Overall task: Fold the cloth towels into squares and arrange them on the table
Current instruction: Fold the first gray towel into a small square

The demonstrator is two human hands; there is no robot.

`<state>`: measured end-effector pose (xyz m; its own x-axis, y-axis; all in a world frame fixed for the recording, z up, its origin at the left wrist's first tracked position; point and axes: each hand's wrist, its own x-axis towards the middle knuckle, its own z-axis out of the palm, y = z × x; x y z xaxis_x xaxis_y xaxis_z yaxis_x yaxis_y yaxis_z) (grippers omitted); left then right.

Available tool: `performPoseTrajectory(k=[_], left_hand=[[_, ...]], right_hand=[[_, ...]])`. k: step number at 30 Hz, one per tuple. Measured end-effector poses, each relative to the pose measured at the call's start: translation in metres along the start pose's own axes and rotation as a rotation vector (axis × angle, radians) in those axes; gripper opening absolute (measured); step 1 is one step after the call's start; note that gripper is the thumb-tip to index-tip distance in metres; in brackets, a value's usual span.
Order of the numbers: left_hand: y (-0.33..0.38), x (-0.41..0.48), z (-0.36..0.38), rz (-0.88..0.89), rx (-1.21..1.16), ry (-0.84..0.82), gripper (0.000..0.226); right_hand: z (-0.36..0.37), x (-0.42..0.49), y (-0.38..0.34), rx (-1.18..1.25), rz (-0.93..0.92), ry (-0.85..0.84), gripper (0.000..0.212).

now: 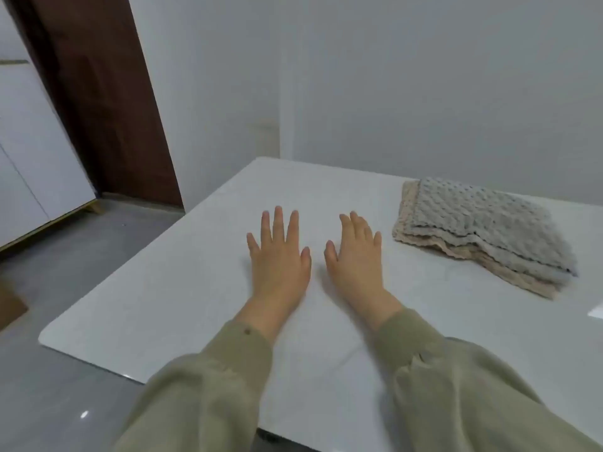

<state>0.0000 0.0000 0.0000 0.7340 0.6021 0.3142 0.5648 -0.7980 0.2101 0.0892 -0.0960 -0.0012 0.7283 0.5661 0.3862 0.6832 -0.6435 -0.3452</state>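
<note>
Grey towel (479,223) on a beige towel (409,203), one stack (509,256) on the white table (195,272)
Two hands lie flat, fingers straight and spread, holding nothing: right hand (354,256) near the stack's left side, left hand (280,259) further left; one brown door (107,109) stands far left of the stack

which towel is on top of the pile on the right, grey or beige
The grey towel is on top. The beige towels lie beneath it, showing only as a fringe along the pile's left and near edges.
</note>
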Motion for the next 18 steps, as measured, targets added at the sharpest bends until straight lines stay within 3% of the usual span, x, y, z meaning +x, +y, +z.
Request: performPoseTrajectory(k=[4, 11, 15, 18], left_hand=[[0.004, -0.009, 0.019, -0.010, 0.017, -0.300, 0.055], [0.025, 0.002, 0.027, 0.052, 0.047, -0.296, 0.052], [0.032, 0.019, 0.033, 0.074, 0.016, -0.273, 0.051], [0.037, 0.035, 0.040, 0.078, 0.015, -0.273, 0.052]], right_hand=[[0.000, -0.012, 0.025, -0.038, 0.166, -0.112, 0.052], [-0.003, -0.009, 0.036, -0.105, 0.104, -0.144, 0.031], [0.000, 0.007, 0.042, -0.042, 0.093, -0.038, 0.030], [0.001, 0.023, 0.050, 0.002, 0.037, 0.249, 0.036]])
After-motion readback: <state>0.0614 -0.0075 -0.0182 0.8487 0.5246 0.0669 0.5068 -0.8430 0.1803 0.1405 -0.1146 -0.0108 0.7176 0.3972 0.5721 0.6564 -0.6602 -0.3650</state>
